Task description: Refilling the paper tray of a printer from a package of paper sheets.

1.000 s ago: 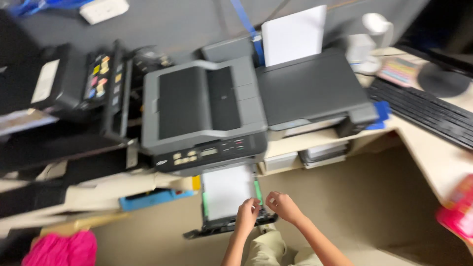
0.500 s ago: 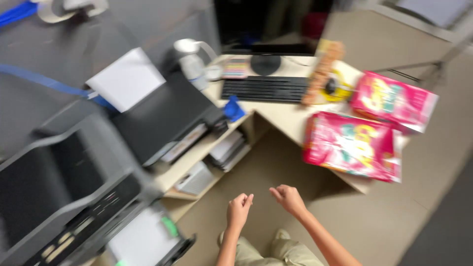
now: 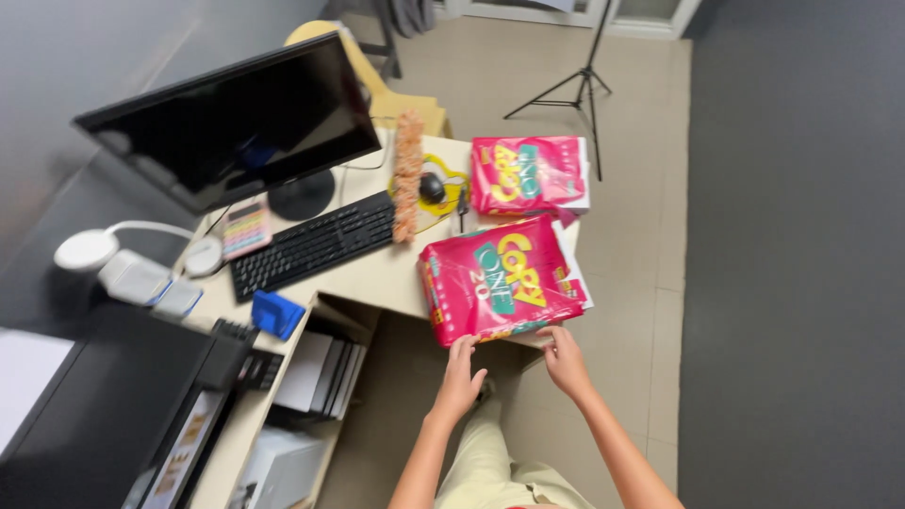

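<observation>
Fingertips of your open left hand (image 3: pixel 460 373) and open right hand (image 3: pixel 564 360) touch the near edge of the pink plastic-wrapped paper ream (image 3: pixel 500 280) overhanging the pale desk (image 3: pixel 372 275) corner, its long axis running away from you, left hand marginally nearer.

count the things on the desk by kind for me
Pink paper reams: 2, the near one touched by both hands (left, right), the far one
Monitor: 1
Keyboard: 1
Mouse: 1
Calculator: 1
Total: 6
</observation>
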